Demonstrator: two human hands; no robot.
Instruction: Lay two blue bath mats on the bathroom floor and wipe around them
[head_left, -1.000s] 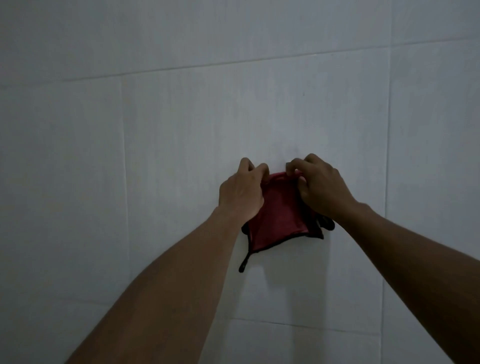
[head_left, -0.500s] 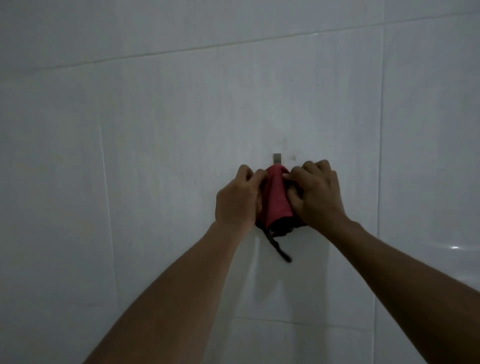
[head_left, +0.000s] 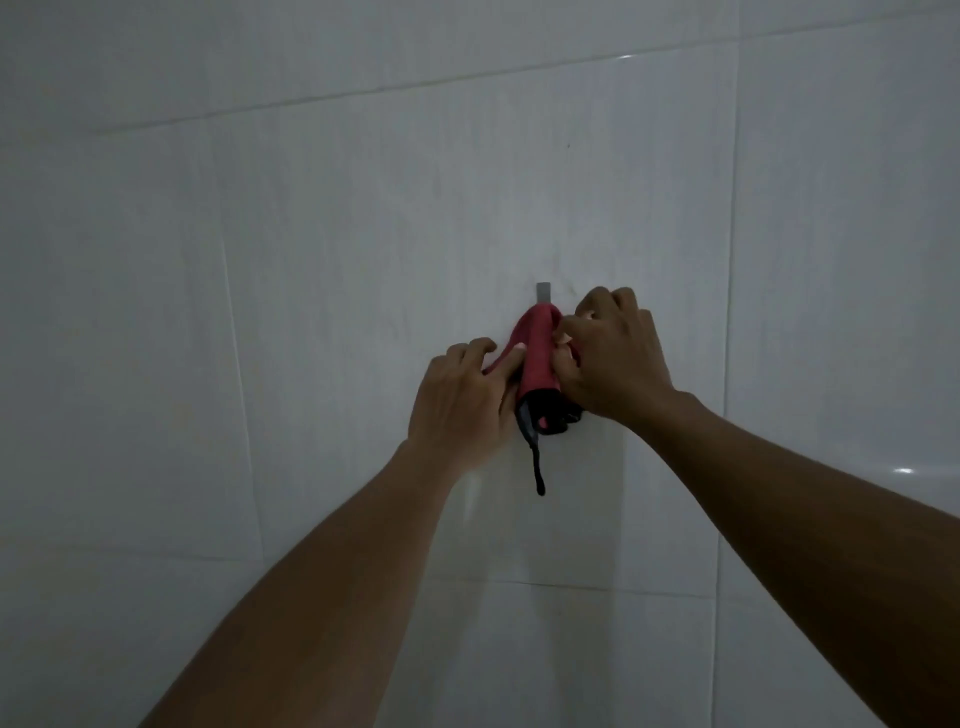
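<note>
A red cloth (head_left: 539, 353) with a black edge and a black loop dangling below hangs bunched against the white tiled wall, its top at a small grey metal hook (head_left: 543, 292). My left hand (head_left: 465, 402) pinches the cloth's left side between thumb and fingers. My right hand (head_left: 613, 358) grips its right side, fingers curled into the folds. Both forearms reach up from the bottom of the view. No blue bath mats are in view.
The white tiled wall (head_left: 311, 260) with thin grout lines fills the whole view. A glossy highlight (head_left: 904, 471) shows on a tile at the right.
The cloth, spread flat between my hands a second ago, is now gathered into a narrow bundle under the hook. My right hand has risen slightly above the left.
</note>
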